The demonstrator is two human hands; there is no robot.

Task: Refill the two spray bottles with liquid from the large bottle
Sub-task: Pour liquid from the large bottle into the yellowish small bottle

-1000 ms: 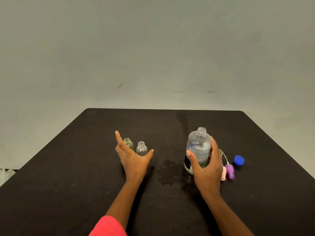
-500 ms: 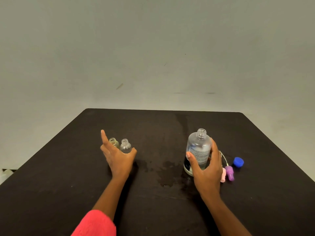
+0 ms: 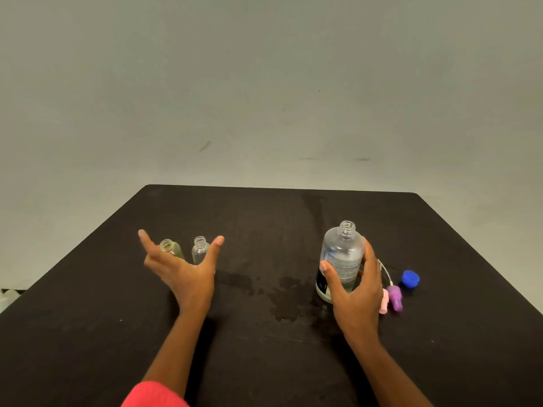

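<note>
Two small clear spray bottles, uncapped, sit left of centre on the black table (image 3: 88, 318): the left one (image 3: 171, 248) leans, the right one (image 3: 200, 248) stands upright. My left hand (image 3: 185, 271) is spread open just in front of them, index finger to their left and thumb to their right, hiding their lower halves. To the right, the large clear bottle (image 3: 342, 254) stands open-necked on the table, and my right hand (image 3: 357, 298) is wrapped around its lower body. A pink spray head (image 3: 383, 302) and a purple spray head (image 3: 394, 297) lie beside it.
A blue cap (image 3: 410, 279) lies right of the spray heads, near the table's right edge. A wet patch (image 3: 283, 299) darkens the table between my hands. A plain grey wall stands behind the table's far edge.
My left hand has slid left, and the two small bottles have moved left with it; the left one now leans. My right hand and the large bottle have stayed put.
</note>
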